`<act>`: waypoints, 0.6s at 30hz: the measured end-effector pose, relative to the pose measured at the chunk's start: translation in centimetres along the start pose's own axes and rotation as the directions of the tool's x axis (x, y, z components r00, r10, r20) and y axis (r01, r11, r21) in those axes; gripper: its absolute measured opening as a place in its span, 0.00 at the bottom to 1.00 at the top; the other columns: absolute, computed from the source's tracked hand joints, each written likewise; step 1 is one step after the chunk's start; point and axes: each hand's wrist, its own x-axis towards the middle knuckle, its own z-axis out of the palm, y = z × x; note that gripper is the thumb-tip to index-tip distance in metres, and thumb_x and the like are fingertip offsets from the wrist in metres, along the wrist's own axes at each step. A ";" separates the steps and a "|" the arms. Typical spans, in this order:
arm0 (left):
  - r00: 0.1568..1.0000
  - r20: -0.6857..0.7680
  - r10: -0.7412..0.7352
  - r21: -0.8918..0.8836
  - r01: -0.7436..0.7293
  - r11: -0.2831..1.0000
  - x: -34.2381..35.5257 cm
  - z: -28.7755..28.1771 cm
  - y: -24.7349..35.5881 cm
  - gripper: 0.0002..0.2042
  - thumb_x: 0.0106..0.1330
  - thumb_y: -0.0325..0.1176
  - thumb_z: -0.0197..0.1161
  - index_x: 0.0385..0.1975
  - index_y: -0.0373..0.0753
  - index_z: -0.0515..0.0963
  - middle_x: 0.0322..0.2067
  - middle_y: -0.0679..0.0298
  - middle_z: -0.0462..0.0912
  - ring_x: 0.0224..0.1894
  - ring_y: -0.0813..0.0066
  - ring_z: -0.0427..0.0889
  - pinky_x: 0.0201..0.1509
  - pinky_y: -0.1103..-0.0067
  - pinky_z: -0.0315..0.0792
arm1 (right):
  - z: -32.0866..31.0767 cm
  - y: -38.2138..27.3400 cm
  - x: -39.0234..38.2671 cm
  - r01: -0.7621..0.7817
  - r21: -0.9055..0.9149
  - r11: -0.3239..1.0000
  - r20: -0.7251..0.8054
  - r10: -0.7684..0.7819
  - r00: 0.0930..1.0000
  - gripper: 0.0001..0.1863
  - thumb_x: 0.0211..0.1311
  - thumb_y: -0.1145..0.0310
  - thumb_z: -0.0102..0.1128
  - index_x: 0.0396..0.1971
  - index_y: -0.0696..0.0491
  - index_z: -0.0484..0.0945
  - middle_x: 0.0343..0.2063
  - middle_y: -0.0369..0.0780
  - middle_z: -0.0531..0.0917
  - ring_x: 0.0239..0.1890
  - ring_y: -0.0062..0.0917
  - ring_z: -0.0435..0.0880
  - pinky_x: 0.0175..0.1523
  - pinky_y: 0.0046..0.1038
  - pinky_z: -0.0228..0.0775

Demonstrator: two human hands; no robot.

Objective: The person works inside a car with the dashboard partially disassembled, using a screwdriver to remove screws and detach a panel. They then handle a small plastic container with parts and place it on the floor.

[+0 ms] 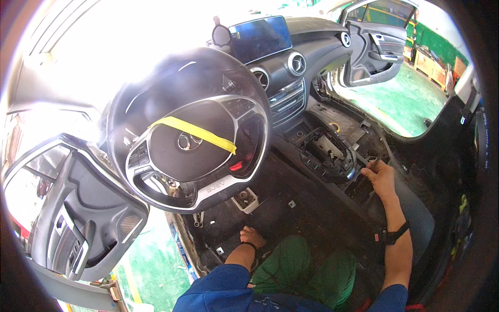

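Over the centre console [358,195], beside the cup-shaped opening of the black shifter surround [327,151], my right hand [382,179] is closed, thumb and fingers pinching a small dark piece [372,163] whose kind I cannot make out. A black watch-like band [395,234] circles that wrist. My left hand [252,236] hangs low in front of the seat, near my green-trousered knee [288,255]. Its fingers are curled in, with nothing visible in them, and a dark bracelet sits at the wrist.
A steering wheel [192,200] with a yellow strip [197,134] across its hub stands ahead on the left. A screen [262,39] and round air vents [297,63] line the dashboard. Both front doors, left [93,208] and right [377,47], hang open. Metal brackets [291,204] dot the bare dark floor.
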 end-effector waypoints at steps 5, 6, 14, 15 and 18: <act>0.999 -0.019 0.029 0.083 -0.028 0.996 1.5 1.5 0.3 0.44 0.57 0.60 0.69 0.68 0.37 0.65 0.61 0.54 0.65 0.62 0.56 0.70 0.56 0.71 0.77 | 1.0 -0.3 -0.3 0.211 0.260 0.942 -0.131 -0.182 0.974 0.09 0.66 0.74 0.64 0.42 0.59 0.77 0.33 0.41 0.87 0.35 0.26 0.85 0.49 0.32 0.77; 0.996 -0.014 0.084 0.135 -0.081 0.987 1.8 1.8 0.2 0.44 0.57 0.61 0.69 0.68 0.37 0.65 0.60 0.54 0.65 0.62 0.56 0.70 0.55 0.72 0.77 | 1.1 -0.3 -0.4 0.190 0.313 0.931 -0.087 -0.171 0.981 0.09 0.66 0.74 0.65 0.41 0.59 0.77 0.33 0.41 0.87 0.35 0.26 0.85 0.49 0.32 0.77; 0.997 -0.023 0.073 0.195 -0.068 0.978 0.4 0.7 0.0 0.46 0.59 0.66 0.62 0.68 0.35 0.65 0.58 0.52 0.68 0.59 0.56 0.72 0.49 0.71 0.76 | 0.7 -0.9 -0.4 0.100 -0.148 0.984 -0.126 -0.119 0.985 0.07 0.67 0.76 0.62 0.39 0.60 0.74 0.30 0.40 0.85 0.37 0.26 0.85 0.48 0.33 0.77; 0.997 -0.003 0.071 0.198 -0.069 0.978 0.1 0.4 0.0 0.46 0.60 0.66 0.62 0.68 0.34 0.65 0.58 0.52 0.68 0.59 0.56 0.72 0.48 0.71 0.76 | 0.9 -1.1 -0.5 0.162 0.024 0.987 -0.111 -0.158 0.981 0.08 0.66 0.74 0.64 0.39 0.60 0.75 0.29 0.42 0.84 0.37 0.27 0.85 0.48 0.33 0.77; 0.998 -0.037 0.049 0.208 -0.040 0.977 -0.4 0.3 0.1 0.46 0.60 0.67 0.61 0.68 0.34 0.65 0.59 0.51 0.67 0.58 0.57 0.72 0.46 0.71 0.76 | 1.1 -1.5 -0.6 0.103 0.447 0.889 -0.010 -0.110 0.994 0.11 0.63 0.70 0.67 0.38 0.61 0.78 0.30 0.48 0.84 0.37 0.32 0.86 0.48 0.34 0.76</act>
